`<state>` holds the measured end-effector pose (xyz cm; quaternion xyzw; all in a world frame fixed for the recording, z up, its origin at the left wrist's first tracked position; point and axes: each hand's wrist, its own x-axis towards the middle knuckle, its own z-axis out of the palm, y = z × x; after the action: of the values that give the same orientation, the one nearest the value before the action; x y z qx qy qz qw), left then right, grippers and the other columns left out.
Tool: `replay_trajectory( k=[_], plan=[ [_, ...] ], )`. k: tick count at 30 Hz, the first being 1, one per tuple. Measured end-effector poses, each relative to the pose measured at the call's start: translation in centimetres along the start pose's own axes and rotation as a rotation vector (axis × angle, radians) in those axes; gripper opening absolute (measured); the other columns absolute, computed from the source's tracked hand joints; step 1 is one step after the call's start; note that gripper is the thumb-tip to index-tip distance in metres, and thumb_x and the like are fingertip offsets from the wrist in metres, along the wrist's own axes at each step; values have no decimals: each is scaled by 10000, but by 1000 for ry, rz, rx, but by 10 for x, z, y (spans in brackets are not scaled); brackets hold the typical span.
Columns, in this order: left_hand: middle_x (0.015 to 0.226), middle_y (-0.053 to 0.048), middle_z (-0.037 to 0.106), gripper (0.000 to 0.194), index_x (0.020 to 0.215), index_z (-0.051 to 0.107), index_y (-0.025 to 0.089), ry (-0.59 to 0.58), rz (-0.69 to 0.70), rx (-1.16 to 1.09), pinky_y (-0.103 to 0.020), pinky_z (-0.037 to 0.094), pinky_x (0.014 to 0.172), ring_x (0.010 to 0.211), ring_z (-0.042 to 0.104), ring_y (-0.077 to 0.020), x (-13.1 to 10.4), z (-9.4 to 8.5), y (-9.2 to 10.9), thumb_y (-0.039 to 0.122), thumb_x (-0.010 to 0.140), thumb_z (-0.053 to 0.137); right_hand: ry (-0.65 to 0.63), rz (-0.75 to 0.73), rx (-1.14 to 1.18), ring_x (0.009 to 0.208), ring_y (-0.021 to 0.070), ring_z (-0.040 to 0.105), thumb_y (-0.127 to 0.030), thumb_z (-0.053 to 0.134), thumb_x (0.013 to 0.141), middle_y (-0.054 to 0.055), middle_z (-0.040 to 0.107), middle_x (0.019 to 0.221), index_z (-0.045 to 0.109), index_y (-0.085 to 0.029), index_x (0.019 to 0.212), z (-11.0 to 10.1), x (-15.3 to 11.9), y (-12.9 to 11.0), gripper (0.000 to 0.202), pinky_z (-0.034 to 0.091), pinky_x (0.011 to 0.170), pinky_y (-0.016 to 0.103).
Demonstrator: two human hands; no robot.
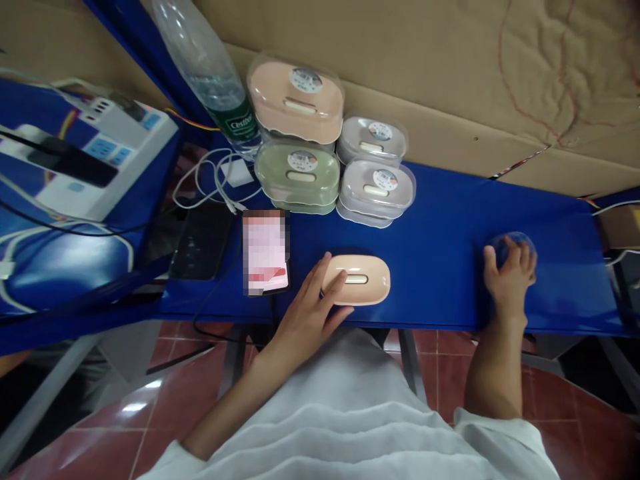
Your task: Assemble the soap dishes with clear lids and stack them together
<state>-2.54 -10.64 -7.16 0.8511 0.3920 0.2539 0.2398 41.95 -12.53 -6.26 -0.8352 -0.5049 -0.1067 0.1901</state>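
A peach oval soap dish [376, 280] with a pale slot-like bar in its middle lies near the table's front edge. My left hand [315, 297] rests over its left end with fingers spread, one fingertip on top and the thumb along the near side. Well to the right, my right hand [510, 267] curls its fingers over a clear plastic lid [525, 241] on the table. The palm hides much of that lid. Behind stand lidded soap dishes with round labels: a peach one [270, 90], a green one [315, 193] and two grey ones, one nearer [357, 193] and one farther [350, 140].
A phone [265, 253] with a lit, blurred screen lies left of my left hand, beside a dark phone [200, 240]. A water bottle [213, 87], white cables [200, 180] and a power strip [105, 157] are farther left. Brown cardboard [450, 80] lines the blue table's [440, 220] back.
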Motion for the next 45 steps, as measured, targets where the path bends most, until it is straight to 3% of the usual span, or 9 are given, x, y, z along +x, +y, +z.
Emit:
replay_trajectory(
  k=[4, 9, 12, 18, 25, 28, 34, 41, 45],
  plan=[
    [1744, -231, 258, 698, 1640, 351, 259, 9, -19, -32, -608, 446, 1226, 1609, 340, -381, 2, 3, -2, 286, 1024, 680, -25, -82, 102, 1337, 399, 564, -739, 562, 962, 243, 651, 1261, 647, -151, 1222, 6, -13, -3, 648, 442, 1149, 604],
    [1693, -164, 384, 784, 1661, 312, 333, -1, -115, -127, -569, 413, 1267, 1578, 410, -334, 6, 0, -4, 268, 996, 723, -205, -197, 124, 1550, 423, 387, -636, 581, 999, 186, 498, 1595, 590, -239, 1430, 2, -44, -59, 586, 309, 1218, 735],
    [1675, -138, 431, 932, 1687, 231, 363, 0, -202, -211, -530, 411, 1276, 1562, 440, -311, 7, -1, -5, 250, 947, 788, -254, -259, 249, 1538, 376, 440, -531, 581, 1031, 164, 492, 1625, 555, -265, 1503, -9, -49, -79, 542, 391, 1227, 655],
    [1683, -159, 438, 1108, 1717, 105, 349, 21, -202, -290, -530, 416, 1261, 1560, 443, -335, 8, 2, -10, 290, 898, 849, -585, -904, 532, 1646, 322, 266, -315, 601, 1049, 57, 444, 1699, 462, -326, 1605, -23, -67, -147, 573, 341, 1305, 623],
    [1698, -129, 424, 1100, 1713, 122, 390, -14, -217, -323, -523, 420, 1256, 1560, 442, -327, 6, -2, -11, 296, 895, 852, -420, -1231, 359, 1659, 347, 200, -276, 602, 1036, 42, 414, 1716, 476, -302, 1610, -11, -74, -177, 589, 274, 1322, 671],
    [1680, -104, 443, 1075, 1701, 170, 411, -46, -225, -332, -511, 415, 1265, 1551, 450, -313, 7, -5, -12, 288, 886, 860, -368, -1269, 338, 1660, 357, 195, -273, 623, 1025, 43, 457, 1691, 511, -294, 1588, -9, -74, -172, 574, 289, 1315, 669],
    [1652, -78, 462, 979, 1670, 266, 408, -126, -247, -356, -491, 413, 1272, 1534, 462, -293, 8, -11, -10, 316, 891, 852, -489, -1194, 503, 1637, 327, 287, -275, 604, 1037, 18, 459, 1690, 465, -336, 1616, -13, -74, -167, 598, 335, 1293, 652],
    [1667, -88, 450, 898, 1672, 266, 394, -130, -251, -351, -506, 414, 1271, 1546, 454, -294, 9, -10, -9, 310, 945, 785, -362, -1171, 367, 1665, 363, 172, -297, 692, 1015, -21, 428, 1708, 521, -428, 1566, 1, -94, -165, 591, 230, 1314, 730],
    [1730, -102, 357, 967, 1697, 172, 415, -75, -223, -364, -534, 391, 1287, 1600, 375, -321, 6, -9, -6, 335, 954, 785, -408, -1093, 414, 1653, 374, 220, -244, 719, 1001, -7, 278, 1778, 413, -453, 1632, -5, -93, -159, 732, 413, 1269, 644]
  ],
)
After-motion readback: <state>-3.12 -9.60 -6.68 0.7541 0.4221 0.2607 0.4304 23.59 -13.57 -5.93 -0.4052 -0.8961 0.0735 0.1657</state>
